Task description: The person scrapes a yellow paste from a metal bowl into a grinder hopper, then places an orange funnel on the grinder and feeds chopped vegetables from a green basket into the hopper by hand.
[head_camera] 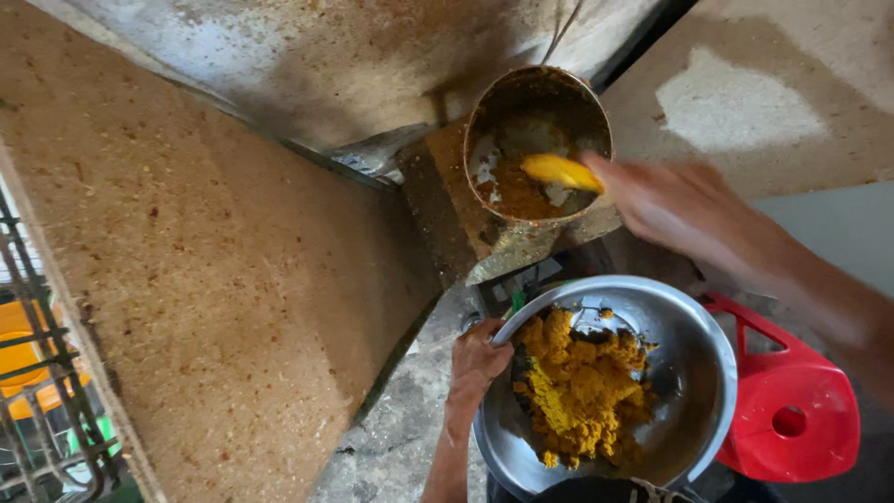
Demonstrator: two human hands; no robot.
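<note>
Yellow, clumpy paste [582,387] fills the steel bowl [694,326]; left hand [477,359] pinches its rim; right hand [670,200] clasps a yellow scoop [562,171].

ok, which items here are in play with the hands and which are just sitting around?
In play:
- left hand gripping the rim of the steel bowl
- yellow paste in the bowl
- right hand at the round hopper
- yellow scraper

Sitting around:
- red stool
- metal rack

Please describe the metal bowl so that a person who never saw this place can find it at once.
Below the round grinder hopper, where the right hand reaches in, the left hand grips a rim. That is the steel bowl, beside a red plastic stool. Only it holds lumpy yellow paste.
</note>
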